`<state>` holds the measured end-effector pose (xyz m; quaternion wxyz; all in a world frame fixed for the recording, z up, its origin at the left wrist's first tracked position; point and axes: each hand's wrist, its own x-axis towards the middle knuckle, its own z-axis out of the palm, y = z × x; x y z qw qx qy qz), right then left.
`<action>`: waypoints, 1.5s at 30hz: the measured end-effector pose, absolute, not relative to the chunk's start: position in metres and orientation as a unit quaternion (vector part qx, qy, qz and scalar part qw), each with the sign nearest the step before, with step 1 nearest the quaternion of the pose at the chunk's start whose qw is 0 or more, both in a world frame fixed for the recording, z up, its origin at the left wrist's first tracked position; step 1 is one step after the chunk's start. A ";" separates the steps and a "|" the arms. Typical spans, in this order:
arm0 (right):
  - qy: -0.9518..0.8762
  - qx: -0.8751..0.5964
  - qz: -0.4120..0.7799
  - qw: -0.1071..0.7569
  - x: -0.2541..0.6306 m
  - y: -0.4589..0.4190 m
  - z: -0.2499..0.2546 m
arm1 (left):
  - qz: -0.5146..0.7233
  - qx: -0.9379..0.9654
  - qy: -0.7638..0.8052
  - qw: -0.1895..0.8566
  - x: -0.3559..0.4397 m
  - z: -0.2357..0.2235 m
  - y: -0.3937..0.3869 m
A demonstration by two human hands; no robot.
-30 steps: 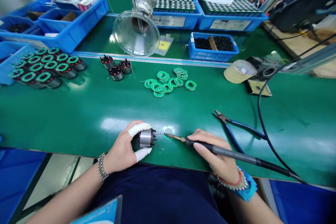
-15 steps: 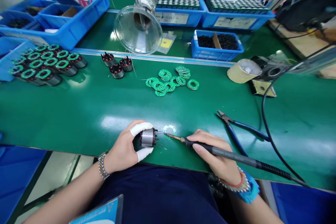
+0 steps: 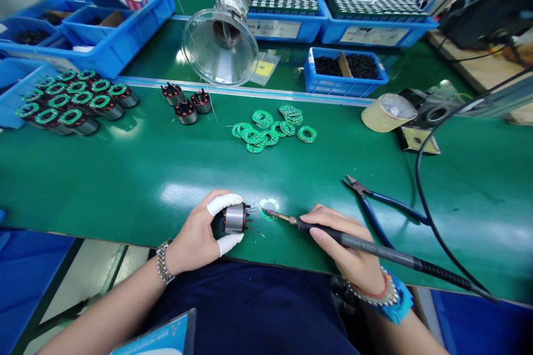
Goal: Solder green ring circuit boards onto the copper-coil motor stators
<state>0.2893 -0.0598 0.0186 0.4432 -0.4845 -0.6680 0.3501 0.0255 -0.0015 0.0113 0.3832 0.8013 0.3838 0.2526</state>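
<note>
Near the front edge of the green surface (image 3: 137, 172), I have the left hand (image 3: 199, 233) clamped on a motor core (image 3: 234, 218), its covered thumb and finger at opposite sides. The core lies sideways, with thin wires (image 3: 257, 233) pointing right towards a flat ring (image 3: 270, 201) on the surface. I hold the soldering iron (image 3: 375, 247) in the right hand (image 3: 345, 244), fingers closed around its grip; its tip is over the ring, though I cannot tell whether they touch. Blue-handled pliers (image 3: 360, 189) lie open to the right. Beyond the ring, I see a loose pile of green rings (image 3: 268, 137), with three motor cores (image 3: 186, 113) to its left and a tape roll (image 3: 385, 113) well to its right.
</note>
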 end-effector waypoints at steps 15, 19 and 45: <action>-0.674 -0.508 0.270 0.464 0.292 -0.062 0.017 | 0.255 0.802 0.385 0.378 0.026 0.013 -0.002; -0.675 -0.512 0.256 0.466 0.293 -0.062 0.017 | 0.256 0.801 0.386 0.379 0.027 0.013 -0.002; -0.619 -0.544 0.284 0.491 0.226 -0.045 0.041 | 0.216 0.826 0.445 0.271 0.030 0.005 -0.006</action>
